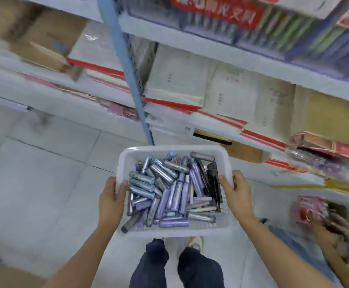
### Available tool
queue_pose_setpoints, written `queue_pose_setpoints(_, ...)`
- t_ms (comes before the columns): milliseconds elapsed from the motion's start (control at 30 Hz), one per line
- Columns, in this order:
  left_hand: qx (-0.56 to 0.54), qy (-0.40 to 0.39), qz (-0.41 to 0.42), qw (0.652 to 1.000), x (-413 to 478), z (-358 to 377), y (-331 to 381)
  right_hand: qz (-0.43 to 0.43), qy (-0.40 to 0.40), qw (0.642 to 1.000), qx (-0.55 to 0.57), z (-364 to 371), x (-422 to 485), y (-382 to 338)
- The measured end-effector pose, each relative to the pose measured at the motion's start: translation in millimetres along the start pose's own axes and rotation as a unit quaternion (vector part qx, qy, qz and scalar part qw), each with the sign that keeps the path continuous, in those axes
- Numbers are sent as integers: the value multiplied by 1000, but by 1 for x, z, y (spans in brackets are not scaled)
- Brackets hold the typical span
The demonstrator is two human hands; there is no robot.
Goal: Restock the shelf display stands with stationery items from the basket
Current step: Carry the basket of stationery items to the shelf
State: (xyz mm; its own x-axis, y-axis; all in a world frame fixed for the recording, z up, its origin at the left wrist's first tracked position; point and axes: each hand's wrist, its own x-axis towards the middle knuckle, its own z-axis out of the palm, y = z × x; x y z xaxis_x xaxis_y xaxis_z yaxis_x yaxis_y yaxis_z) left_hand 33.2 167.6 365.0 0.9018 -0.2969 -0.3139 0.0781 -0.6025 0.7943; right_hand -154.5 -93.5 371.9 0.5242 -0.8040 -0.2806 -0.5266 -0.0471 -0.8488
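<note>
Basket (169, 148): white, loaded with purple, blue, grey pens (169, 190). Left hand (111, 202) grips rim at 9 o'clock; right hand (239, 194) grips rim at 3 o'clock. Shelves (231, 53) at 12 o'clock.

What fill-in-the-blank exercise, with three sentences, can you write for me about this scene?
1. The left hand and the right hand hold a white plastic ____.
2. The stationery items lie ____ the basket.
3. The upright shelf post is ____ in colour.

Missing words: basket; inside; blue.
</note>
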Motion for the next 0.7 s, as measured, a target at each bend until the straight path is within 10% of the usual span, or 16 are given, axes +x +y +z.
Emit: queue_pose_setpoints(700, -107, 336, -159, 922, -33, -423, -63, -208, -307, 925, -82, 353, -100, -356)
